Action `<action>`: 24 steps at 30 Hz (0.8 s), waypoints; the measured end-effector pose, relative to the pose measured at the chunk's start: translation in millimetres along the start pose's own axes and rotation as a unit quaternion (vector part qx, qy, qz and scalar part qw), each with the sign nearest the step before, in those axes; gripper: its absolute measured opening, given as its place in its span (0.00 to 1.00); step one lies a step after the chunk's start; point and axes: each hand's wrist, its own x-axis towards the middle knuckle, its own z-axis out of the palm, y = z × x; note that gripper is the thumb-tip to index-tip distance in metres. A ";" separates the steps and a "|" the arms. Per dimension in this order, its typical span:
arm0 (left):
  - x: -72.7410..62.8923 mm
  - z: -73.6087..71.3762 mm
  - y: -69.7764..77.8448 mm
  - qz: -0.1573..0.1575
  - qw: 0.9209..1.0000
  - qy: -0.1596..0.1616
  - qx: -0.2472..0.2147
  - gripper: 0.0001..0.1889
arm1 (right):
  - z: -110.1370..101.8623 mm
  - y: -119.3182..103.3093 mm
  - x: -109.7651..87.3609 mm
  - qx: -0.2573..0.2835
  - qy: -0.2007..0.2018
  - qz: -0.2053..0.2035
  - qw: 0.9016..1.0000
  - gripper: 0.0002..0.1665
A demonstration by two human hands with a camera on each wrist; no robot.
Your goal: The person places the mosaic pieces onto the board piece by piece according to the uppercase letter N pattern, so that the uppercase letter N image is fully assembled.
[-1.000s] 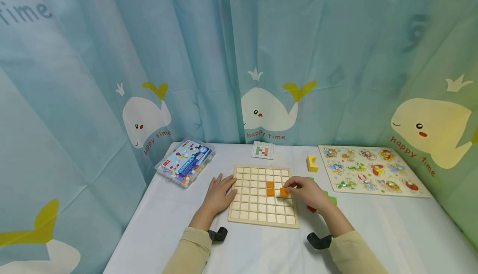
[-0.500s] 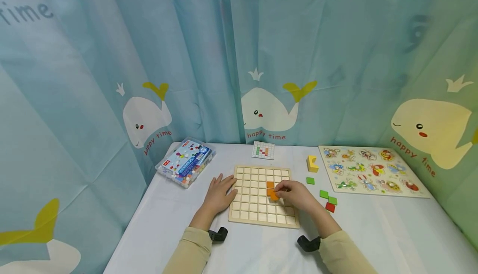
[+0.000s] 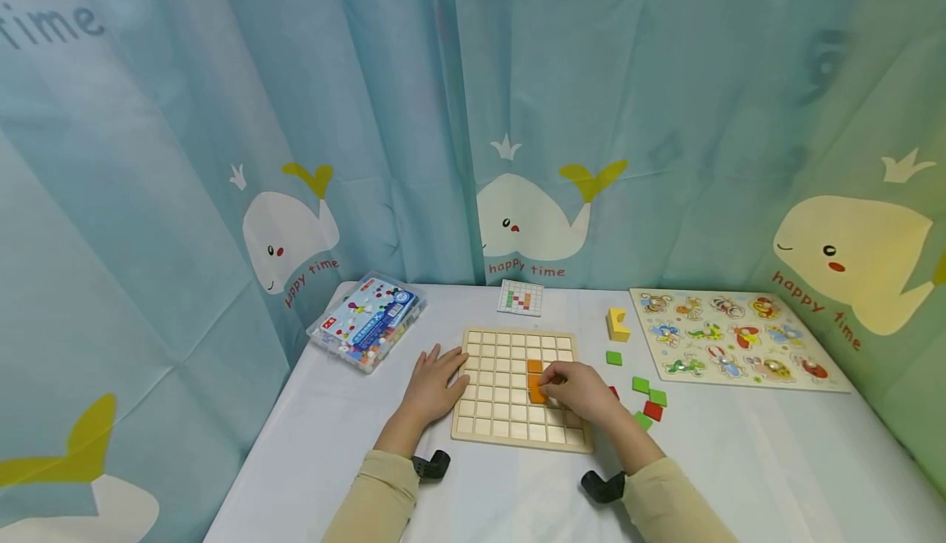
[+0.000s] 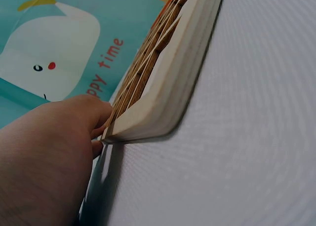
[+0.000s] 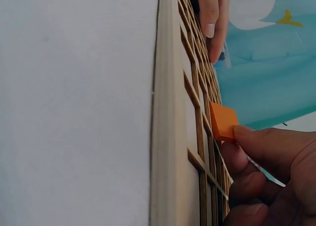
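Note:
A wooden grid board [image 3: 501, 411] lies flat on the white table, two orange square tiles [image 3: 534, 366] set one below the other in its cells. My right hand [image 3: 580, 391] pinches a third orange tile [image 5: 223, 121] between thumb and finger. In the right wrist view that tile stands tilted at the grid, one edge down at the cells; whether it is seated in one is hard to tell. My left hand [image 3: 430, 391] rests by the board's left edge with fingers extended, its fingertips touching the frame. In the left wrist view, the thumb lies against the board's corner.
Several loose green tiles [image 3: 640, 384] and red tiles [image 3: 654, 411] lie right of the board. Behind them stands a yellow notched block [image 3: 618, 324]. A pattern card [image 3: 521, 297], an insect puzzle board [image 3: 727, 338] and a clear plastic box [image 3: 367, 321] lie farther back.
My right hand has carried the orange tile leftward and lowered it to just below the two orange tiles. Loose green and red tiles have come into view. The left hand has stayed still.

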 end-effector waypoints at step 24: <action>-0.9 0.8 -0.8 0.001 1.000 0.000 -0.003 0.26 | 7.0 -4.2 -2.2 -0.044 0.007 -0.019 0.999 0.07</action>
